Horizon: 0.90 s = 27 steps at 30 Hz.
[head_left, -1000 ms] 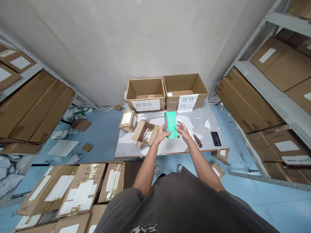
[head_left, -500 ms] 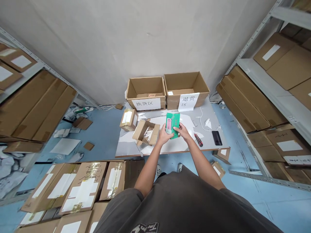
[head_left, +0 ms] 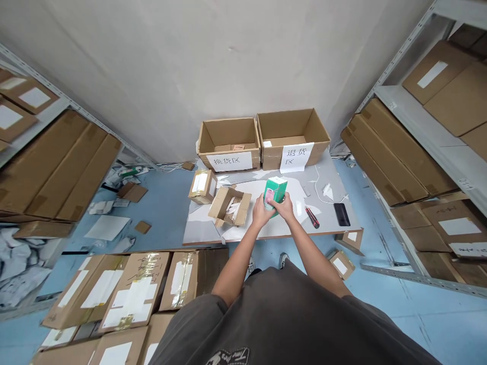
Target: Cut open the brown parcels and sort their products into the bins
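Observation:
A small green box [head_left: 280, 189] with a pink picture on its front is held up over the near part of the table. My left hand [head_left: 262, 213] grips its left side and lower edge. On the right side, my right hand [head_left: 284, 207] closes round it, the thumb lying across the front. The box is tilted so its white-edged top end shows. To the left of my hands stands an opened carton [head_left: 229, 207] with crumpled white paper inside. A red and black utility knife [head_left: 312, 217] lies on the table to the right.
Two large cartons with paper signs, a left one [head_left: 229, 162] and a right one [head_left: 271, 161], stand at the table's back. A taped carton [head_left: 201, 187] sits at the left, a black phone [head_left: 341, 214] at the right. Stacked boxes [head_left: 131, 289] and shelves flank the table [head_left: 198, 234].
The green box has turned and tipped in my hands, so its top end and side now show. Both hands have shifted slightly to the right with it in the picture.

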### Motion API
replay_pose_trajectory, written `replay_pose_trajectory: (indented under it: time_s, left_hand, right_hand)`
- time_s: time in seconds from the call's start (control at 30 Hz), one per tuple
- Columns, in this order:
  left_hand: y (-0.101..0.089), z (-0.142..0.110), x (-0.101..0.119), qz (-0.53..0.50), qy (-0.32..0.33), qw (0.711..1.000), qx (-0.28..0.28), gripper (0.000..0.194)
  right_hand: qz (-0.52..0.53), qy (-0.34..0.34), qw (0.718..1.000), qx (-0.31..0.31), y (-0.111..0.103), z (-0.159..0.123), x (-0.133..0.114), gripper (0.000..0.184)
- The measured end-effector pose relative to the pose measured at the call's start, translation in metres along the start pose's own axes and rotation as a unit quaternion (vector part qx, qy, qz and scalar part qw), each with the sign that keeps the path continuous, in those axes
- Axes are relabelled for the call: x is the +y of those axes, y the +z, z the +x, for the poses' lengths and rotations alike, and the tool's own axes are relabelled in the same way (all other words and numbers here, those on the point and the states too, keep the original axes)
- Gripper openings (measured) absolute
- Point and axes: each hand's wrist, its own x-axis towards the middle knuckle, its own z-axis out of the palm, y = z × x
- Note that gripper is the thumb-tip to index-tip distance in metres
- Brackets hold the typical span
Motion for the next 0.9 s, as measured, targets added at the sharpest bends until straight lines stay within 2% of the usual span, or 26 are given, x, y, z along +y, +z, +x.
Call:
replay_pose_trajectory:
  time_s: [0.07,0.17,0.23,0.3,0.4,0.53,0.63,0.73,0.9]
  left_hand:
    - [-0.010,0.009,-0.007,-0.105,-0.018,0.993,-0.053,0.095]
    - [-0.023,0.021,-0.017,-0.268,-0.040,0.949,-0.162,0.105]
    - [-0.028,0.025,-0.020,-0.329,-0.041,0.919,-0.215,0.103]
    - [-0.028,0.027,-0.019,-0.360,-0.049,0.899,-0.245,0.097]
    - [-0.023,0.025,-0.014,-0.369,-0.060,0.896,-0.241,0.094]
    - [-0.015,0.017,-0.003,-0.285,-0.058,0.942,-0.167,0.097]
    - [-0.009,0.014,0.002,-0.201,-0.057,0.970,-0.121,0.098]
    - [-0.009,0.017,-0.001,-0.176,-0.053,0.977,-0.106,0.096]
    - [-0.018,0.024,-0.015,-0.271,-0.060,0.942,-0.190,0.102]
  right_hand:
    - [0.044,-0.001,0.998,-0.037,-0.008,-0.001,-0.005,0.067]
    - [0.119,-0.005,0.987,-0.108,-0.020,0.001,-0.015,0.073]
    - [0.152,0.000,0.976,-0.158,-0.025,0.002,-0.022,0.072]
    - [0.169,0.006,0.968,-0.184,-0.024,0.003,-0.026,0.063]
    - [0.147,0.001,0.979,-0.140,-0.020,0.005,-0.025,0.055]
    - [0.035,-0.006,0.999,-0.027,-0.015,0.007,-0.018,0.056]
    - [-0.041,0.011,0.999,0.014,-0.013,0.007,-0.014,0.061]
    - [-0.007,0.012,1.000,-0.010,-0.013,0.007,-0.013,0.066]
    - [0.138,0.010,0.978,-0.154,-0.028,0.018,-0.014,0.073]
